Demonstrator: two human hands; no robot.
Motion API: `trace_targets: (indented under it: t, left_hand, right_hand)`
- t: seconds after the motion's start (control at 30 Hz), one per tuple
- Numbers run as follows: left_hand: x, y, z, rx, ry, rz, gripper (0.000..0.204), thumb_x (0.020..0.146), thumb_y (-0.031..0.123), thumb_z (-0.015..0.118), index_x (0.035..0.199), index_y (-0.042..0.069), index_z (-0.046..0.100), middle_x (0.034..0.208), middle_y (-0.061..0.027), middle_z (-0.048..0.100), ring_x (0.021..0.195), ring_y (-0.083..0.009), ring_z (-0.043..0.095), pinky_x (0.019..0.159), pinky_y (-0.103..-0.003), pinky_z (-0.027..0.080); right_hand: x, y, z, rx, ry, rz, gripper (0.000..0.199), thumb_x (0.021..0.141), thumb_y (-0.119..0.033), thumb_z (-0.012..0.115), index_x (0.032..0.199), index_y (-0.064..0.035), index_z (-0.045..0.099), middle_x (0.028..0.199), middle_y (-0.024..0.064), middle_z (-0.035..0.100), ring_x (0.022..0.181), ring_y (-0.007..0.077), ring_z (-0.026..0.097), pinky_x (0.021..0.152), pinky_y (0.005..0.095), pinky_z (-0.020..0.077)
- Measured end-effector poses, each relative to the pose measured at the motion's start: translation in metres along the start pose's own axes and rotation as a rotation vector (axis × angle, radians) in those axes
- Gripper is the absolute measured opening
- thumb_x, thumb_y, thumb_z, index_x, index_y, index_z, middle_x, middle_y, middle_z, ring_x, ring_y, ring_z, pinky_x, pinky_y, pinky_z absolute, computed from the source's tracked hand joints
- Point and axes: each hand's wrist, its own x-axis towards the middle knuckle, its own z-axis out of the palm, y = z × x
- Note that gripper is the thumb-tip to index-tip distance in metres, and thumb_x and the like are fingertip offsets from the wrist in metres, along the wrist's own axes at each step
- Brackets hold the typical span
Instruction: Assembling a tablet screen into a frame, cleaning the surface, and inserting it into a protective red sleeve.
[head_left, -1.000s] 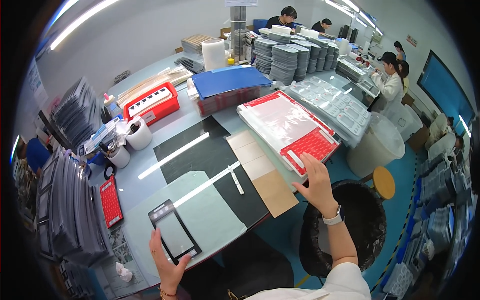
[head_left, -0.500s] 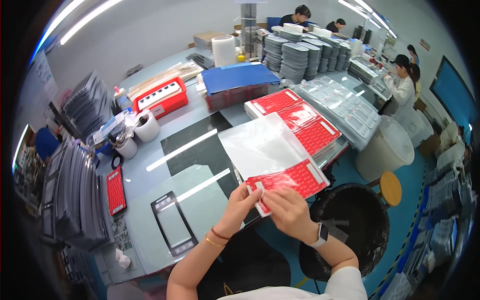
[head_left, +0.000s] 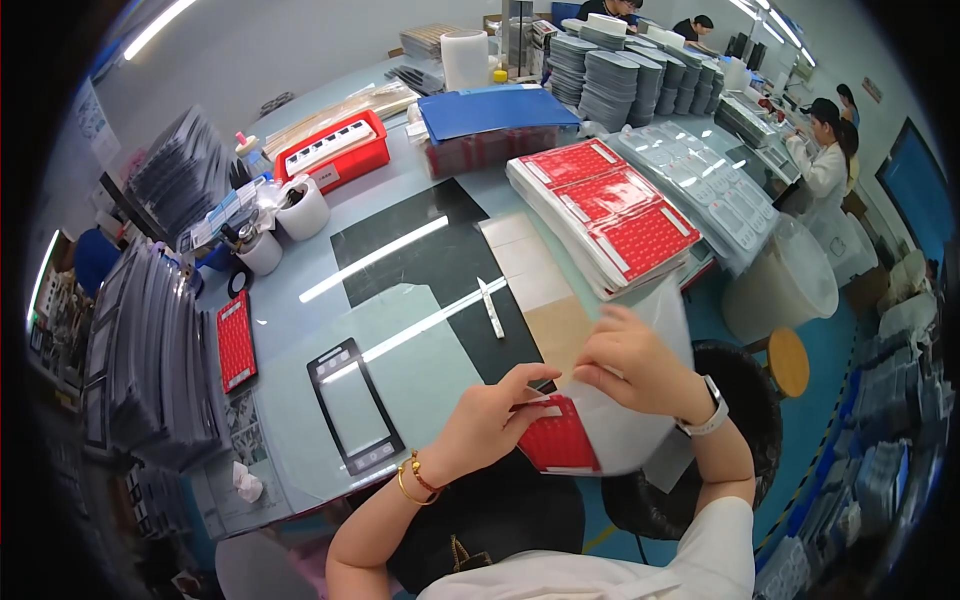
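My left hand (head_left: pixel 490 425) pinches a red printed film sheet (head_left: pixel 562 440) by its upper corner, over the table's front edge. My right hand (head_left: pixel 635 365) is closed, with bent fingers, on a translucent white backing sheet (head_left: pixel 640 425). This backing spreads right of the red film, blurred by motion; how far the two are parted I cannot tell. A white craft knife (head_left: pixel 491 308) lies on the black mat (head_left: pixel 400 235) beyond my hands. Left of my left hand, a black-framed clear panel (head_left: pixel 390 445) rests on a pale green cutting surface (head_left: pixel 440 375).
A stack of red sheets (head_left: pixel 610 220) stands right of the mat, beside clear trays (head_left: pixel 720 185). A single red sheet (head_left: pixel 236 345) lies at left near piled panels (head_left: pixel 150 370). A black-lined bin (head_left: pixel 745 430) and wooden stool (head_left: pixel 788 362) stand right. Co-workers sit farther off.
The red film has come nearer to me and tilted. My right hand has moved up and right, drawing the backing sheet along. The craft knife on the mat is now uncovered.
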Motion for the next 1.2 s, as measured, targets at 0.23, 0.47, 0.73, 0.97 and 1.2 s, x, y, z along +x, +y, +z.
trace_targets:
  t: [0.23, 0.47, 0.73, 0.97, 1.2]
  left_hand:
    - [-0.003, 0.0, 0.003, 0.12, -0.119, 0.243, 0.025, 0.09, 0.001, 0.076, 0.114, 0.005, 0.071, 0.1, -0.0112, 0.078, 0.086, -0.0242, 0.076, 0.077, -0.031, 0.059]
    - [-0.003, -0.008, 0.014, 0.086, -0.036, 0.287, 0.019, 0.087, 0.004, 0.081, 0.104, 0.005, 0.073, 0.097, -0.0081, 0.074, 0.08, -0.0247, 0.071, 0.072, -0.032, 0.056]
    - [-0.003, -0.001, 0.032, 0.416, 0.167, 0.653, 0.025, 0.07, 0.01, 0.087, 0.089, 0.016, 0.072, 0.118, -0.0057, 0.065, 0.112, -0.0259, 0.066, 0.104, -0.048, 0.05]
    - [-0.015, 0.013, 0.049, 0.477, 0.162, 0.813, 0.026, 0.072, 0.012, 0.084, 0.095, 0.021, 0.075, 0.118, -0.001, 0.066, 0.113, -0.0217, 0.066, 0.108, -0.048, 0.049]
    - [-0.027, 0.019, 0.072, 0.471, 0.104, 0.848, 0.028, 0.071, 0.017, 0.088, 0.094, 0.024, 0.074, 0.116, 0.0026, 0.065, 0.114, -0.0178, 0.065, 0.111, -0.048, 0.046]
  right_hand:
    - [-0.024, 0.022, 0.04, 0.728, -0.313, 0.231, 0.018, 0.099, -0.017, 0.068, 0.096, 0.0007, 0.07, 0.078, 0.0075, 0.067, 0.07, 0.0153, 0.058, 0.066, 0.0304, 0.046]
    - [-0.034, 0.013, 0.029, 0.767, -0.253, 0.414, 0.023, 0.1, -0.021, 0.068, 0.098, 0.0017, 0.072, 0.079, 0.0042, 0.069, 0.072, 0.0077, 0.058, 0.066, 0.0257, 0.0478]
    - [-0.058, 0.02, 0.028, 0.727, -0.194, 0.578, 0.025, 0.101, -0.023, 0.068, 0.098, 0.0022, 0.072, 0.079, 0.005, 0.069, 0.074, 0.0083, 0.058, 0.068, 0.0282, 0.0494]
    - [-0.096, 0.051, 0.043, 0.642, -0.139, 0.664, 0.024, 0.099, -0.022, 0.07, 0.094, 0.0011, 0.072, 0.075, 0.0025, 0.067, 0.071, 0.0067, 0.056, 0.065, 0.0271, 0.0475]
    - [-0.171, 0.113, 0.076, 0.477, -0.095, 0.857, 0.028, 0.097, -0.026, 0.072, 0.09, 0.001, 0.073, 0.075, 0.0048, 0.068, 0.07, 0.0099, 0.058, 0.065, 0.0293, 0.0483]
